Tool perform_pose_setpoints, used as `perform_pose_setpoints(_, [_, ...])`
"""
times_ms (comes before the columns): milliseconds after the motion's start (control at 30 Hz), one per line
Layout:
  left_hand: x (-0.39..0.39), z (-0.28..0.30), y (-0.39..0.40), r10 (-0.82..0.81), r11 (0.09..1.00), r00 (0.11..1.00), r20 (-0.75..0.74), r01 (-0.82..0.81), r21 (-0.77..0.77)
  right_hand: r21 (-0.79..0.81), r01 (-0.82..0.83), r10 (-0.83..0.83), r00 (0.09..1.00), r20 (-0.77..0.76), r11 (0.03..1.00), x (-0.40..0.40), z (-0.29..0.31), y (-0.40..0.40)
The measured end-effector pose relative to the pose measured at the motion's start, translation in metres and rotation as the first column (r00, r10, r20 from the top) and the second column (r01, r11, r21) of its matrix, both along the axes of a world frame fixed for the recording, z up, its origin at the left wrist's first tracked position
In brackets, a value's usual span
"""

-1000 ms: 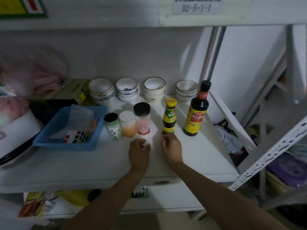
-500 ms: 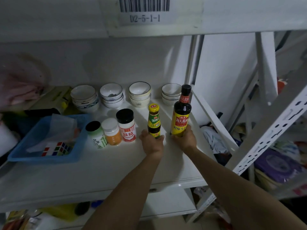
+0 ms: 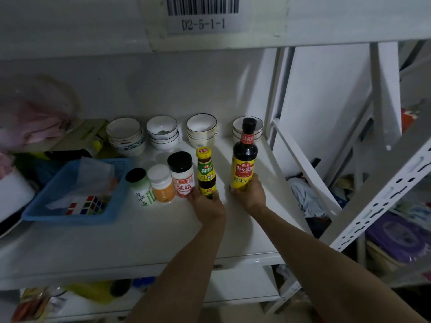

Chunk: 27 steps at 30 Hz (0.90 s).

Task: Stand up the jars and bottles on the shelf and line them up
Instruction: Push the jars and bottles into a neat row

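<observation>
Five containers stand upright in a row on the white shelf [image 3: 116, 241]. From the left: a green-labelled jar with a black lid [image 3: 140, 186], a white-capped orange jar [image 3: 161, 183], a black-lidded jar with a red label [image 3: 181, 174], a small yellow-capped sauce bottle [image 3: 205, 170] and a tall dark soy sauce bottle [image 3: 244, 157]. My left hand [image 3: 206, 202] grips the base of the small sauce bottle. My right hand [image 3: 249, 193] grips the base of the soy sauce bottle, which stands apart to the right of the others.
Several stacks of white bowls [image 3: 163, 134] line the back of the shelf. A blue tray [image 3: 70, 194] holding a puzzle cube [image 3: 85, 205] and a plastic bag sits at the left. A slanted shelf brace [image 3: 303, 169] runs along the right edge. Clutter fills the lower shelf.
Both hands moved from the bare shelf in front of the row onto the bottles. The left took the small sauce bottle's base, the right the soy sauce bottle's. My view shifted right.
</observation>
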<state>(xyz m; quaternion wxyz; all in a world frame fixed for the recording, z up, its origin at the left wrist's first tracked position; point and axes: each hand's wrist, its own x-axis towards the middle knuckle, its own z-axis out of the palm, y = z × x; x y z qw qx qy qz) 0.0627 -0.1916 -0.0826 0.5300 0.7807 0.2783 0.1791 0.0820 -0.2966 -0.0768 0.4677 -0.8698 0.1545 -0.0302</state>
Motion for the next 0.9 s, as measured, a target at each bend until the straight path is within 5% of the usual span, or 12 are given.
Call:
perform_pose_setpoints(500, [0.005,0.0,0.006,0.087,0.98,0.993,-0.081,-0.1,-0.173,0.018,-0.086,0.086,0.996,0.01,0.996,-0.009,0.007,0.038])
perform_pose_setpoints(900, [-0.006,0.007,0.018,-0.019,0.988,0.992,-0.125,-0.001,-0.153,0.002,-0.069,0.069,0.994,-0.08,0.998,-0.022,0.017,0.039])
